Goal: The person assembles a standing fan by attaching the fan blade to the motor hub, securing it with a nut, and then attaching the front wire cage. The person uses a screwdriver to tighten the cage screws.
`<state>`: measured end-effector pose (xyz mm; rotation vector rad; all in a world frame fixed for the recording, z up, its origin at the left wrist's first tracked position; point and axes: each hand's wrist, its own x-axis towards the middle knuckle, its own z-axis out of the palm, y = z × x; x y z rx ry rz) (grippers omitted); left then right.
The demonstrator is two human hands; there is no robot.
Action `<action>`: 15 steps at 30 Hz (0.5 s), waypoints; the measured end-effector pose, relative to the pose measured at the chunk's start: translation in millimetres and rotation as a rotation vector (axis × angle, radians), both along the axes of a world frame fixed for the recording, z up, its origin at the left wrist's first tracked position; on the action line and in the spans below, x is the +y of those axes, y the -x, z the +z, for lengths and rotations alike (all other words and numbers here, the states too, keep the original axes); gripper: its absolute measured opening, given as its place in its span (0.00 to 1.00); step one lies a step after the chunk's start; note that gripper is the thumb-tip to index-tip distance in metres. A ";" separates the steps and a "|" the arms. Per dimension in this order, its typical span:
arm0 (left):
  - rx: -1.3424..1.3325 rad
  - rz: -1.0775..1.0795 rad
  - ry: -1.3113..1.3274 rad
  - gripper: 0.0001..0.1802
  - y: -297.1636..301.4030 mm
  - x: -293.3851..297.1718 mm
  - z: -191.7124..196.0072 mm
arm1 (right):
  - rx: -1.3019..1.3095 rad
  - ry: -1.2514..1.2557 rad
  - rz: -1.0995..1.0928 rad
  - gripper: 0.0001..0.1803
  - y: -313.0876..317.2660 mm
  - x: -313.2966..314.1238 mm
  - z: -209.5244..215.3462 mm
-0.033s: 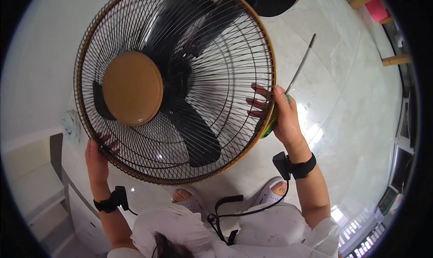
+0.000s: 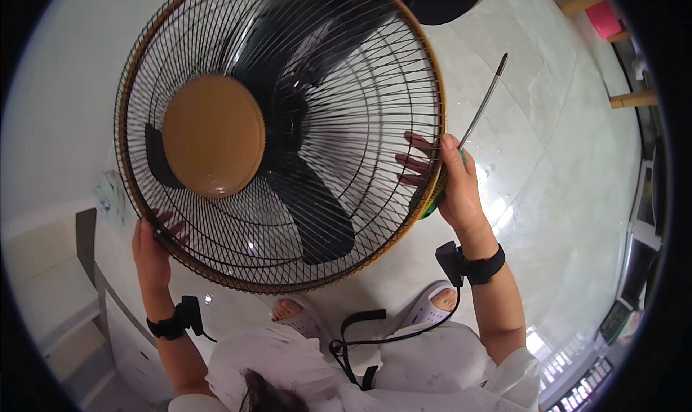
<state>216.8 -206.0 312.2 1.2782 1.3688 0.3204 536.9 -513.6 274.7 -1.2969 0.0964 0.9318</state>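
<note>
Pale tiles beneath a fan held at both sides

From my remote seat I have one view, the head camera, looking down. I see the fan across the upper left and centre, between the hands. Its brown disc sits left of centre, and black blades show through the wires. I see the left hand grasping the rim at lower left, fingers visible through the wires. I see the right hand grasping the rim's right side, thumb outside, fingers showing through the wires. Against that palm it also holds a screwdriver, its green handle beside the rim, its shaft pointing away from the wearer. Black bands circle both wrists. Lilac slippers show just below the fan.
</note>
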 end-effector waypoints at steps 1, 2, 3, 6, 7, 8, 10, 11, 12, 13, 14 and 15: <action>-0.077 -0.065 0.018 0.30 4.6 1.2 -5.5 | -0.018 -0.064 0.019 0.29 4.0 1.9 -6.2; -0.105 -0.061 0.022 0.30 6.3 2.8 -7.6 | -0.018 -0.046 0.010 0.29 5.5 3.0 -10.9; -0.099 0.035 0.026 0.30 9.5 7.0 -7.4 | -0.011 -0.025 -0.004 0.28 5.0 4.4 -13.7; -0.140 -0.127 0.014 0.27 2.8 21.2 -11.6 | -0.036 0.105 -0.049 0.25 1.0 11.2 -14.4; -0.152 -0.149 0.000 0.26 -1.2 25.5 -12.3 | -0.016 0.074 -0.047 0.22 -1.2 13.1 -13.2; -0.161 -0.147 0.010 0.24 -3.3 29.6 -10.3 | -0.049 0.051 -0.071 0.24 -1.8 16.5 -11.2; -0.221 -0.119 0.021 0.23 -3.3 35.9 -3.3 | -0.107 0.035 -0.039 0.28 -0.1 23.3 -8.1; -0.254 -0.098 0.028 0.23 -0.6 38.9 1.0 | -0.117 0.102 -0.118 0.30 2.6 27.0 -7.7; -0.281 -0.081 0.063 0.23 1.4 40.0 4.2 | -0.128 0.056 -0.035 0.31 4.1 29.0 -6.1; -0.341 -0.052 0.051 0.23 5.1 46.5 9.6 | -0.085 0.002 -0.023 0.32 8.6 35.7 -12.0; -0.413 -0.014 0.106 0.23 6.2 46.6 8.8 | -0.105 -0.026 0.018 0.31 8.5 35.5 -11.0; -0.464 0.050 0.159 0.24 8.9 49.8 7.6 | -0.117 -0.002 -0.030 0.31 9.5 37.9 -13.7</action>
